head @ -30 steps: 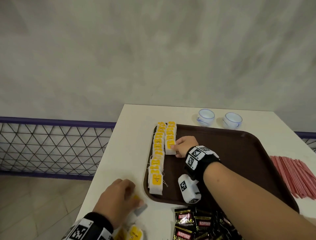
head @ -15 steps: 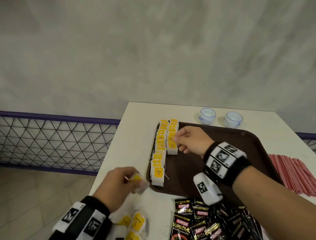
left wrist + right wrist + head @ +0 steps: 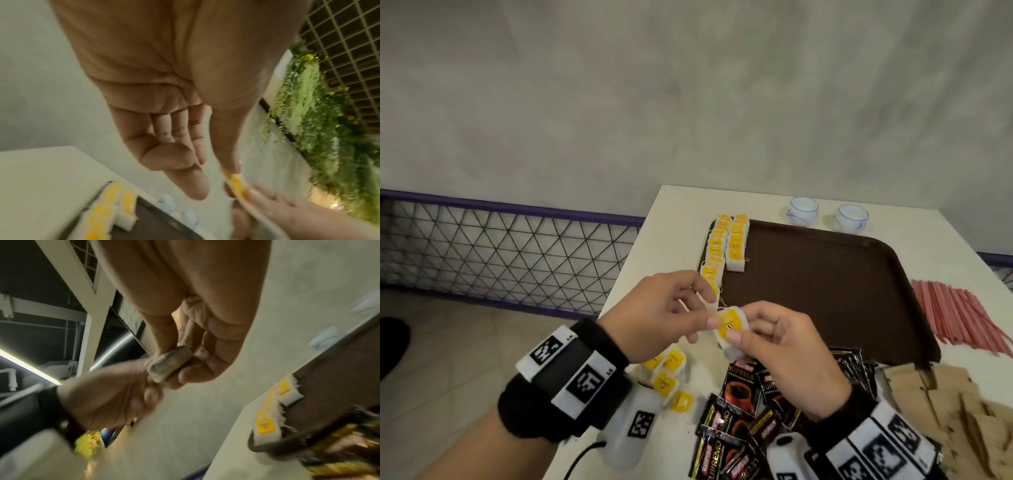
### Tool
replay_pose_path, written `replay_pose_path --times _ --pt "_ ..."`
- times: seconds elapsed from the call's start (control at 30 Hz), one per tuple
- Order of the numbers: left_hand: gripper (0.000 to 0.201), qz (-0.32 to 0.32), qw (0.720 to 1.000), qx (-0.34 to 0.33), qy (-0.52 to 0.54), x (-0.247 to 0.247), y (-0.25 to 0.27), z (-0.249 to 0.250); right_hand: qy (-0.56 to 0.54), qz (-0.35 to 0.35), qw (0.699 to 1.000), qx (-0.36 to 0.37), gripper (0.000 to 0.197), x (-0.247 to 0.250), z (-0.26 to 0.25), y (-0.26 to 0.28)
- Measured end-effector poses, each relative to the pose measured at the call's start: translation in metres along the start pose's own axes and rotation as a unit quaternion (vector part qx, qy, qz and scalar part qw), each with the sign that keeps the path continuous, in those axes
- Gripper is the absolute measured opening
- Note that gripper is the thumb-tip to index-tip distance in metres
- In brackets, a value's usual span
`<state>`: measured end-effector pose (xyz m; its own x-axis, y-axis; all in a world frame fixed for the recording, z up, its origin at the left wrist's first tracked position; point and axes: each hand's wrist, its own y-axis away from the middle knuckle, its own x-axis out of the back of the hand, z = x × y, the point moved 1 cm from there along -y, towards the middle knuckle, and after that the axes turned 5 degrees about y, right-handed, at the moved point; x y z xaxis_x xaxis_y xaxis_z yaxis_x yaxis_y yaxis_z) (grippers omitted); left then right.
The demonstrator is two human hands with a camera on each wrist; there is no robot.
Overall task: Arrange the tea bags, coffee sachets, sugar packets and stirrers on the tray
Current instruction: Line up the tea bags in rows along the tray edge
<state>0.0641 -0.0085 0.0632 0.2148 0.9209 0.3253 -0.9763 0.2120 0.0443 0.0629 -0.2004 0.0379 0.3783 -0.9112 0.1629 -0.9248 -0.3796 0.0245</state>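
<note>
Above the table's front edge, both hands hold one tea bag [image 3: 730,325] with a yellow tag. My left hand [image 3: 703,325] pinches its tag edge from the left. My right hand [image 3: 736,335] grips the white bag between thumb and fingers, seen from below in the right wrist view as tea bag [image 3: 169,365]. Two rows of tea bags [image 3: 724,246] lie along the left side of the brown tray [image 3: 825,274]. Loose tea bags [image 3: 667,371] lie on the table under my left wrist. Black coffee sachets [image 3: 739,387] are heaped beneath my right hand.
Red stirrers [image 3: 962,318] lie on the table to the right of the tray. Brown sugar packets [image 3: 945,411] sit at the front right. Two small white cups [image 3: 803,209] stand behind the tray. The table's left edge drops to the floor beside a mesh railing [image 3: 500,246].
My left hand lifted a tea bag off the loose pile and carried it right. My right hand left the row on the tray and drew back to take hold of it.
</note>
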Motion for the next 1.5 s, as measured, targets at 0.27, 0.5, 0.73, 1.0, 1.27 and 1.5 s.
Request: replay_pose_path --times 0.27,0.5,0.73,1.0,1.27,1.5 --pt "0.03 0.045 0.942 0.193 -0.272 0.004 0.035 -0.104 -0.002 0.06 0.997 -0.057 0.018 0.035 0.019 0.047" --pt "0.022 0.062 0.935 0.188 -0.294 -0.014 0.032 -0.112 -0.016 0.071 0.996 -0.055 0.051 0.05 0.022 0.054" --pt "0.024 0.104 0.975 0.124 -0.149 -0.003 0.039 -0.106 -0.01 0.058 0.997 -0.05 0.077 0.051 0.019 0.051" --pt "0.02 0.173 0.975 0.018 0.135 0.011 0.043 -0.053 0.015 0.052 0.995 -0.084 0.018 0.059 0.016 0.027" --pt "0.013 0.174 0.974 0.032 0.141 0.013 0.023 -0.058 0.113 0.158 0.97 -0.147 0.015 0.079 0.049 -0.115" --pt "0.015 0.19 0.971 0.055 0.134 0.028 0.003 -0.077 0.163 0.157 0.954 -0.196 0.02 0.048 0.077 -0.196"
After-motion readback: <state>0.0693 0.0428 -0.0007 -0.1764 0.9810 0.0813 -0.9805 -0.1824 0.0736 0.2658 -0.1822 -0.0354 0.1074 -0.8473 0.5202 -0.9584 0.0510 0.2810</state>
